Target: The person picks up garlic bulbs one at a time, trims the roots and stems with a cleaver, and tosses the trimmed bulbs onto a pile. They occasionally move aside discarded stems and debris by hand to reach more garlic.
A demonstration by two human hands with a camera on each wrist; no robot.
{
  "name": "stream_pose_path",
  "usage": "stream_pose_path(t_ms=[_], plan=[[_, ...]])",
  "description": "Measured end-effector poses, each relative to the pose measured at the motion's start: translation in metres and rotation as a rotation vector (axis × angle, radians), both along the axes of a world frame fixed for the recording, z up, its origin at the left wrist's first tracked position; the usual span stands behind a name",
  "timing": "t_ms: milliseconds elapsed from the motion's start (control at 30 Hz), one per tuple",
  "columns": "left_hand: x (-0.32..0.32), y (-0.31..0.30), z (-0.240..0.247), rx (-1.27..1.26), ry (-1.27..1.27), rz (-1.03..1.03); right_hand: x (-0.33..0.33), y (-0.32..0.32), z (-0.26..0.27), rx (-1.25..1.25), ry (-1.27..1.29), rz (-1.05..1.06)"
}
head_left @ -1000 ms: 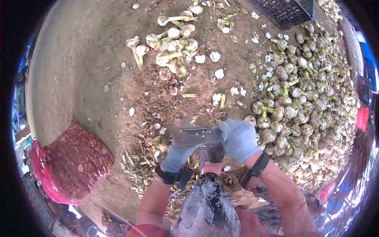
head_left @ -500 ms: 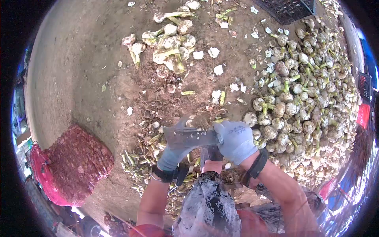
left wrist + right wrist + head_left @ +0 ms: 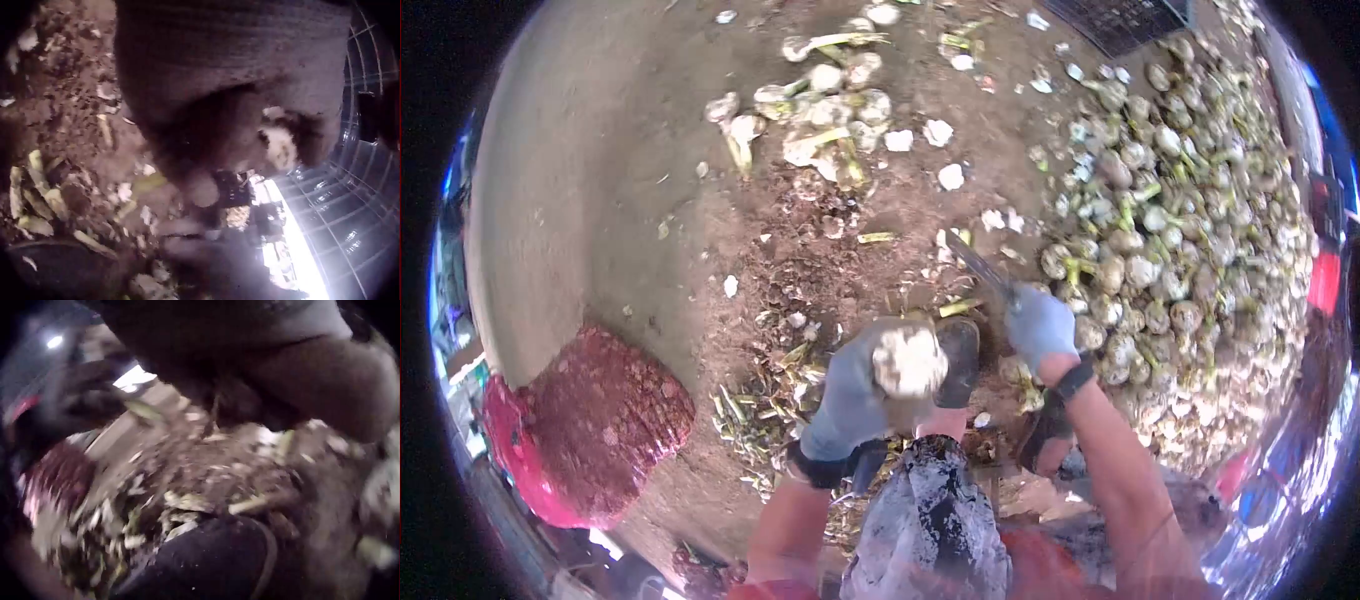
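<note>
My gloved left hand (image 3: pixel 845 400) grips a whitish garlic bulb (image 3: pixel 910 360), whose pale round face points up in the head view. In the left wrist view the grey glove (image 3: pixel 231 56) fills the top, and only a small pale patch of the bulb (image 3: pixel 281 150) shows among the dark fingers. My gloved right hand (image 3: pixel 1040 325) holds a cleaver (image 3: pixel 978 262) to the right of the bulb and apart from it. The blade is seen nearly edge-on, pointing up and left. In the right wrist view the glove (image 3: pixel 300 325) is dark and the cleaver is hard to make out.
A large heap of garlic (image 3: pixel 1170 240) lies at the right, with a black crate (image 3: pixel 1125 25) behind it. A smaller group of bulbs (image 3: pixel 830 110) lies ahead on the soil. Cut stems (image 3: pixel 745 420) litter the ground near a full red mesh bag (image 3: pixel 600 420) at left. A shoe (image 3: pixel 960 360) stands below the hands.
The broad cleaver blade was flat over my left hand and covered what it held. My right hand has swung the cleaver away to the right, and the garlic bulb now shows.
</note>
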State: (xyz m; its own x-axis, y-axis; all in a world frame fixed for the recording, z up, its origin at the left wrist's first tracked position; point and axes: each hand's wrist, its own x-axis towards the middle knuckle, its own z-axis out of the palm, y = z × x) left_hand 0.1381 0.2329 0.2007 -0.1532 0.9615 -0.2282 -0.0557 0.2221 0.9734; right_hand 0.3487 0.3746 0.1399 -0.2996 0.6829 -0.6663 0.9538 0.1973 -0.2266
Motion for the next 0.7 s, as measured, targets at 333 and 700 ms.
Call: stream_pose_path(t_ms=[333,700], plan=[[-0.006,0.006,-0.033,0.046,0.529,-0.247,-0.043,-0.003,0.047,-0.26,0.364,0.06],[-0.013,0.013,-0.012,0.076,0.3,-0.283,-0.009,-0.001,0.008,-0.332,0.237,0.194]])
